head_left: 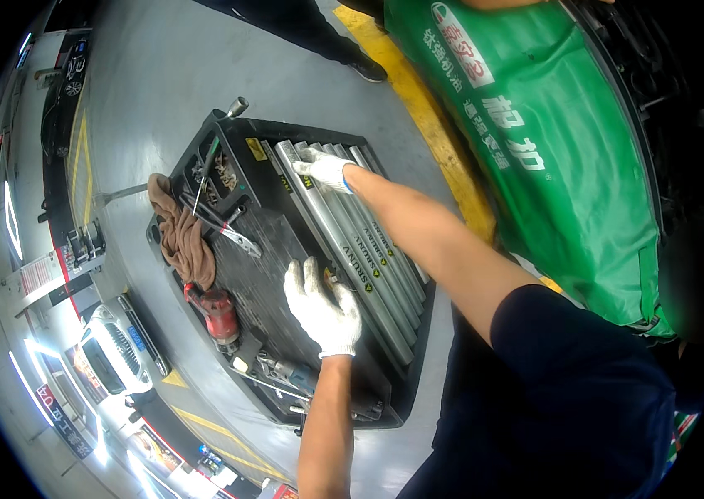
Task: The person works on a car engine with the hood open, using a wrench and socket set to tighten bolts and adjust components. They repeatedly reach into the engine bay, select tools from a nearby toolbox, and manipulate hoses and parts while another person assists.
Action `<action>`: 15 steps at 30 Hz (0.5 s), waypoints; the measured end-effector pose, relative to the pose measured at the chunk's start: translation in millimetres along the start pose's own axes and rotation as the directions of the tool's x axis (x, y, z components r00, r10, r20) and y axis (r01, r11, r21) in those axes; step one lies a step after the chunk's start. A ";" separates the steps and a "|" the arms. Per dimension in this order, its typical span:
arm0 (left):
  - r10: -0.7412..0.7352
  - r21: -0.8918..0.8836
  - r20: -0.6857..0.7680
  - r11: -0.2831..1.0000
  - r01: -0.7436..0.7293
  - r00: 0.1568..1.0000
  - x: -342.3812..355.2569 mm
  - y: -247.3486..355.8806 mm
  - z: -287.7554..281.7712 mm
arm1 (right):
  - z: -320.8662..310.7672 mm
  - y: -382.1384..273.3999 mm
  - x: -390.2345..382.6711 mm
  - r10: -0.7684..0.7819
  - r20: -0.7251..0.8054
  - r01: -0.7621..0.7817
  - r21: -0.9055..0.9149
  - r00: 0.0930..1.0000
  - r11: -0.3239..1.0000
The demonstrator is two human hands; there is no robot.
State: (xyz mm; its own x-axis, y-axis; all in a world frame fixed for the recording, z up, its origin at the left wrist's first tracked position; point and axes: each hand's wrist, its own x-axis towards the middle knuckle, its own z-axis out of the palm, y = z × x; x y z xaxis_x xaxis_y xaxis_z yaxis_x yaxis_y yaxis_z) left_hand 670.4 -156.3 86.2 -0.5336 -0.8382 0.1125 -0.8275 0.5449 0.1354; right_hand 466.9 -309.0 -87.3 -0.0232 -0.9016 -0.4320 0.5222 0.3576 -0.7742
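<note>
On tool tray point(202, 150): left hand point(321, 309) flat, fingers spread, steadying socket rails point(352, 241); right hand point(324, 169) grip narrow, pinching rail end.

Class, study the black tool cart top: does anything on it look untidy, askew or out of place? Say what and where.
A brown rag lies crumpled and hangs over the tool cart's left edge. Loose hand tools lie crisscrossed beside it. The grey drawer-like panels under both gloved hands sit in even rows.
</note>
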 end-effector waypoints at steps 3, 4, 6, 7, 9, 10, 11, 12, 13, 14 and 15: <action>0.070 -0.025 -0.045 0.997 -0.071 0.997 6.9 5.6 4.1 | -5.7 5.1 10.1 -0.067 -0.191 0.040 -0.138 0.979 0.990; 0.075 -0.028 -0.043 0.997 -0.076 0.996 5.5 4.1 3.1 | -5.1 6.1 8.4 -0.072 -0.175 0.050 -0.127 0.982 0.991; 0.058 -0.016 -0.029 0.998 -0.058 0.998 4.1 4.3 0.2 | -13.9 8.3 0.3 -0.114 -0.171 0.089 -0.151 0.979 0.985; 0.052 -0.018 -0.022 0.998 -0.053 0.998 4.2 4.8 0.4 | -20.0 9.1 -5.4 -0.124 -0.174 0.096 -0.161 0.977 0.982; 0.069 -0.024 -0.037 0.997 -0.070 0.997 4.0 3.6 -0.2 | -33.8 5.7 -22.4 -0.126 -0.198 0.098 -0.145 0.972 0.985; 0.058 -0.022 -0.032 0.998 -0.058 0.998 1.0 0.8 -2.6 | -32.2 2.9 -39.7 -0.135 -0.219 0.094 -0.185 0.966 0.978; 0.062 -0.030 -0.028 0.998 -0.063 0.998 2.8 2.8 -3.4 | -43.2 4.6 -51.6 -0.130 -0.275 0.063 -0.241 0.952 0.968; 0.063 -0.024 -0.019 0.998 -0.063 0.998 5.6 6.4 -5.7 | -54.9 7.0 -66.3 -0.101 -0.319 0.030 -0.218 0.943 0.975; 0.064 -0.019 -0.039 0.998 -0.064 0.997 3.4 4.4 -7.0 | -57.5 4.6 -87.3 -0.068 -0.352 -0.002 -0.194 0.933 0.981; 0.062 -0.015 -0.058 0.998 -0.063 0.996 0.0 0.7 -6.5 | -55.8 -2.5 -112.3 -0.038 -0.405 -0.072 -0.252 0.913 0.965; 0.084 -0.016 -0.064 0.996 -0.085 0.994 2.9 3.6 -1.9 | -64.8 -5.0 -138.4 -0.009 -0.479 -0.147 -0.287 0.878 0.947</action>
State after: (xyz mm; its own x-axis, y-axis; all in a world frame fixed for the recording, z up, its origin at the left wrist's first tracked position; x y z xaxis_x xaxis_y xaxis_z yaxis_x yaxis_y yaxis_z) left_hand 666.2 -156.7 88.9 -0.5889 -0.7865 0.1861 -0.7761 0.6145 0.1412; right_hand 412.3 -170.3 -53.6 -0.4335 -0.6776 -0.5941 0.2530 0.5412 -0.8019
